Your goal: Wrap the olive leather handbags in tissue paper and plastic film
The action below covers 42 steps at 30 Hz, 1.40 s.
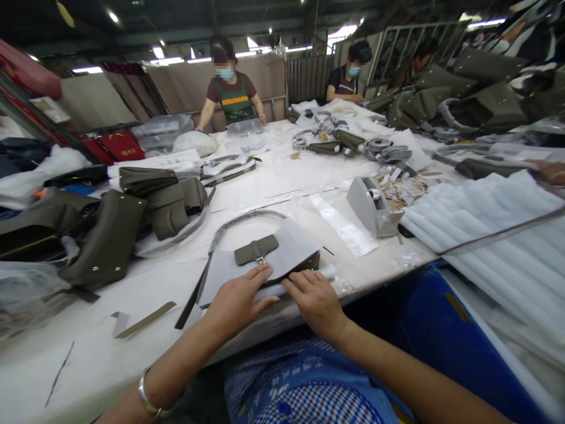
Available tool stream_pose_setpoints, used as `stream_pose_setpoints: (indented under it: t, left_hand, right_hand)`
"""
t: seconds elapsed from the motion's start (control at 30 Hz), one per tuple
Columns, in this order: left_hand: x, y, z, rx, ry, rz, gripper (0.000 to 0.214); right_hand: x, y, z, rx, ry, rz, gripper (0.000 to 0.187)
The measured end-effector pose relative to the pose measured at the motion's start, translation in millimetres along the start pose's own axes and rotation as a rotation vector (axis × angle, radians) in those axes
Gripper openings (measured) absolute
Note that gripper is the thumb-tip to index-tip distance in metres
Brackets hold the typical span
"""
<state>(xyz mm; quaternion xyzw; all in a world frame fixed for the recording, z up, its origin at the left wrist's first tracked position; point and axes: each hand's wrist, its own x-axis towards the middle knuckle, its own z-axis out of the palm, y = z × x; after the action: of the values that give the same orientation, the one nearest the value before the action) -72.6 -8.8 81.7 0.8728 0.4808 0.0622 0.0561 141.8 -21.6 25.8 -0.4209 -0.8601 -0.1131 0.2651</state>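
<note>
A dark olive handbag (312, 263) lies before me on the white table, its front mostly under a pale wrapping sheet (293, 238). Its handle (247, 217), wrapped in clear film, arches toward the far side. On top of the sheet shows an olive strap tab with a small buckle (256, 249). My left hand (238, 297) grips the bag's near edge, fingertips by the buckle and thumb lower down. With its fingers bent over that same edge, my right hand (316, 300) holds the bag further right. The undersides of both hands are hidden.
Olive bags (106, 235) are piled at left. A grey tape dispenser (373, 206) stands right of the bag, beside paper scraps (404, 187). White padding sheets (489, 212) lie at right, above a blue bin (459, 330). A co-worker (236, 97) stands across the table.
</note>
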Motion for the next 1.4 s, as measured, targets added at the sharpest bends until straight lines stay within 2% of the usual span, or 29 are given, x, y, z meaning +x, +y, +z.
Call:
stream_pose_setpoints:
  t: [0.1, 0.27, 0.4, 0.53, 0.63, 0.9, 0.97, 1.07, 1.13, 1.2, 1.3, 1.4]
  left_hand:
    - [-4.1, 1.9, 8.3, 0.049, 0.055, 0.011, 0.060]
    - [-7.6, 2.6, 26.0, 0.138, 0.169, 0.011, 0.051]
    - [-8.9, 2.7, 36.2, 0.171, 0.248, 0.027, 0.046]
    - [-11.2, 7.3, 37.9, 0.121, 0.263, -0.010, 0.046]
    - [-12.1, 12.7, 34.9, 0.062, 0.249, -0.047, 0.045]
    - [-11.8, 12.9, 36.3, 0.060, 0.209, -0.080, 0.049]
    - [-13.1, 11.9, 41.9, 0.073, 0.234, -0.072, 0.047]
    - [-15.3, 10.3, 51.8, 0.070, 0.296, -0.065, 0.041]
    - [-16.6, 9.3, 56.9, 0.075, 0.315, -0.050, 0.042]
    - [-17.5, 8.6, 59.8, 0.086, 0.317, -0.034, 0.045]
    - [-17.8, 8.3, 60.9, 0.114, 0.326, -0.020, 0.049]
    - [-16.2, 8.4, 61.6, 0.167, 0.341, -0.001, 0.051]
  right_hand:
    - [-2.2, 1.3, 8.7, 0.024, 0.090, -0.027, 0.023]
    - [1.7, 11.8, 11.6, 0.195, 0.238, -0.185, 0.024]
    - [-1.6, 31.3, 3.8, 0.213, 0.210, -0.223, 0.027]
    - [-16.7, 60.6, -3.7, 0.054, 0.180, -0.078, 0.028]
    - [-24.6, 75.1, -0.4, 0.017, 0.178, -0.061, 0.031]
    - [-23.9, 73.8, 18.9, 0.009, 0.224, -0.125, 0.041]
    - [-23.6, 74.0, 15.5, 0.020, 0.208, -0.129, 0.043]
    - [-18.8, 70.1, -0.3, 0.059, 0.194, -0.136, 0.048]
    - [-9.7, 63.9, -12.9, 0.085, 0.198, -0.156, 0.053]
    - [2.6, 58.4, -20.5, 0.081, 0.149, -0.201, 0.055]
    - [15.8, 59.7, -15.7, 0.078, -0.019, -0.300, 0.051]
    - [13.5, 69.6, 3.1, 0.139, -0.048, -0.349, 0.048]
